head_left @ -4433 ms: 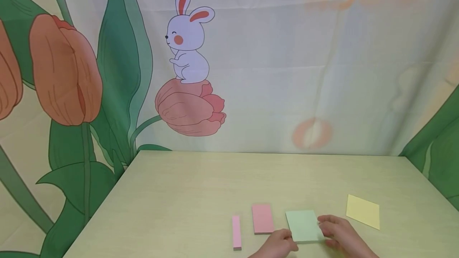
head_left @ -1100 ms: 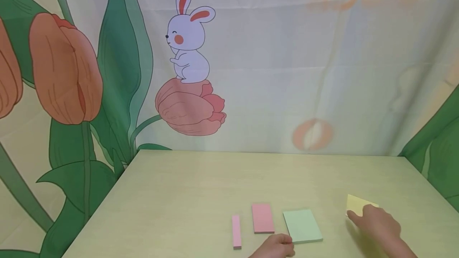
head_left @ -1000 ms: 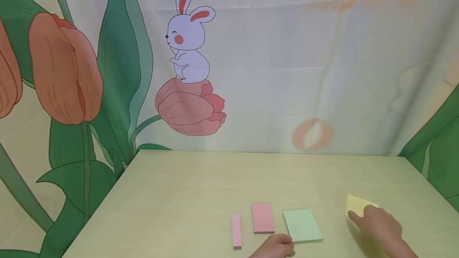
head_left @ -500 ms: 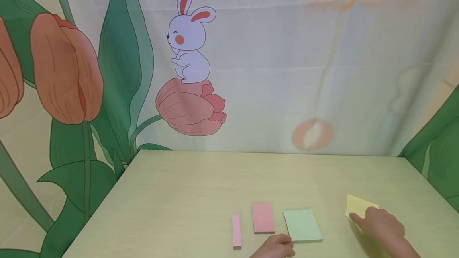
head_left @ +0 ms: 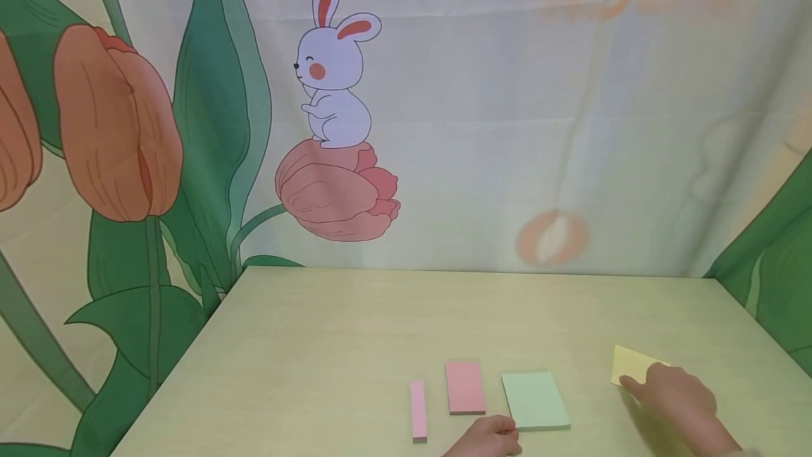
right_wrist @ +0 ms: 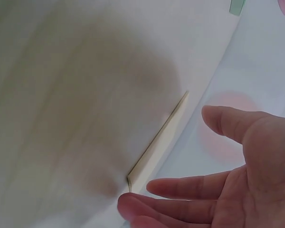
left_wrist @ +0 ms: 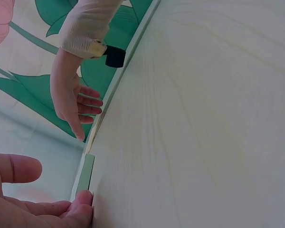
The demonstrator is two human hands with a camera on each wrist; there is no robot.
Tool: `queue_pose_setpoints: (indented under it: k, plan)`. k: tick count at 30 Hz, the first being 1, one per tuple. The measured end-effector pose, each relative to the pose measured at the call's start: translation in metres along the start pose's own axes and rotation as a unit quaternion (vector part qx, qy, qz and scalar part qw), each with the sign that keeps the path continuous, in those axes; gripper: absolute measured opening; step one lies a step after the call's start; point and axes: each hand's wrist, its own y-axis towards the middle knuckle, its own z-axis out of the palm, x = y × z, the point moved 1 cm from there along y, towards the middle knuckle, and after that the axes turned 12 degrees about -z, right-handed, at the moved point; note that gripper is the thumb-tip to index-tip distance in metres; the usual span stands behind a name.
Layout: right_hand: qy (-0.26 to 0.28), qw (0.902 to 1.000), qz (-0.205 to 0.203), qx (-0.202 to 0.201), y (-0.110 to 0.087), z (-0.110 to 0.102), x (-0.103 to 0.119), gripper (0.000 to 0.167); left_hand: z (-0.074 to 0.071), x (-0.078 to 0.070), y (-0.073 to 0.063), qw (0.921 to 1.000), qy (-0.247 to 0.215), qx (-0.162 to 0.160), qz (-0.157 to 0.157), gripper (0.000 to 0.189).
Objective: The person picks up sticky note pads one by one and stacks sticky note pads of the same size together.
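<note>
Yellow pad (head_left: 634, 364) sits right of the green pad (head_left: 536, 400), probably light and bendy, so I'd pinch its edges. My right hand (head_left: 680, 395) is loosely spread by it; left hand (head_left: 485, 436), thumb apart, touches the green pad's corner.

The mint pad (head_left: 536, 400), rose pad (head_left: 465, 388), pink block (head_left: 419, 410) and pale yellow paper (head_left: 632, 362) are plain, the table (head_left: 317, 344) cream with faint grain.

Left hand (head_left: 485, 437) and right hand (head_left: 677, 393): bare, each with thumb and fingers exposed. Right arm covering: pale, whitish sleeve (left_wrist: 83, 33), finely ribbed, ending near the wrist. Cuff fitting: small tan mount (left_wrist: 97, 49), adjoining a compact black unit (left_wrist: 115, 57) of block shape; its surface markings are indiscernible.
</note>
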Motion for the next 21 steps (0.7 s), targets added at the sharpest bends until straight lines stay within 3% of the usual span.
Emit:
queue_pose_setpoints:
  k: [11, 21]
  plan:
    - [0.006, 0.9997, -0.017, -0.016, 0.001, 0.000, 0.000, 0.063, 0.001, 0.002, 0.000, 0.9998, -0.017, 0.007, -0.004, 0.039]
    - [0.003, 1.0000, -0.009, -0.001, 0.011, 0.004, 0.005, 0.056, 0.000, 0.000, -0.002, 0.9997, -0.021, 0.011, -0.003, 0.040]
